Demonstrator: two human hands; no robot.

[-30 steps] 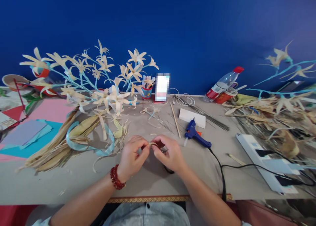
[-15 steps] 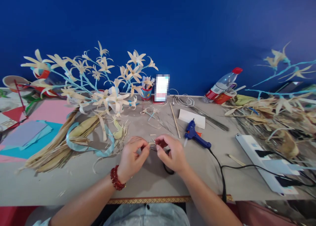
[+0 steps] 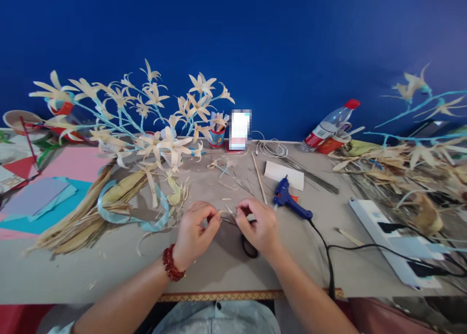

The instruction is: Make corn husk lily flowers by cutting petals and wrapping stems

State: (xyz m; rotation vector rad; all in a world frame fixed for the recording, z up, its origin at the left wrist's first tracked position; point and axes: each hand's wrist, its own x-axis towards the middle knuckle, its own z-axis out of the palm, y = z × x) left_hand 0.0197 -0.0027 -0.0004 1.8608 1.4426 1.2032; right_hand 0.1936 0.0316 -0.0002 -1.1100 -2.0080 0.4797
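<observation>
My left hand [image 3: 197, 234], with a dark red bead bracelet [image 3: 172, 262] at the wrist, pinches the end of a thin pale strip [image 3: 224, 211] between thumb and forefinger. Facing it across a small gap, my right hand [image 3: 258, 226] is also closed in a pinch; what lies in its fingertips is too small to make out. Below the right hand, a pair of scissors with a black handle [image 3: 249, 247] lies on the table, its blade tips showing between the hands and its middle hidden.
A blue glue gun [image 3: 292, 200] lies right of my hands, its cord running to a white power strip [image 3: 394, 246]. Dried husks [image 3: 83, 217] and blue ribbon [image 3: 160, 222] are at left. Husk flowers [image 3: 175, 147] stand behind, near a phone [image 3: 240, 130]. A tilted bottle [image 3: 328, 125] is back right.
My right hand has shifted slightly to the right, widening the gap between the hands and showing more of the scissor tips. My left hand stays nearly still in its pinch.
</observation>
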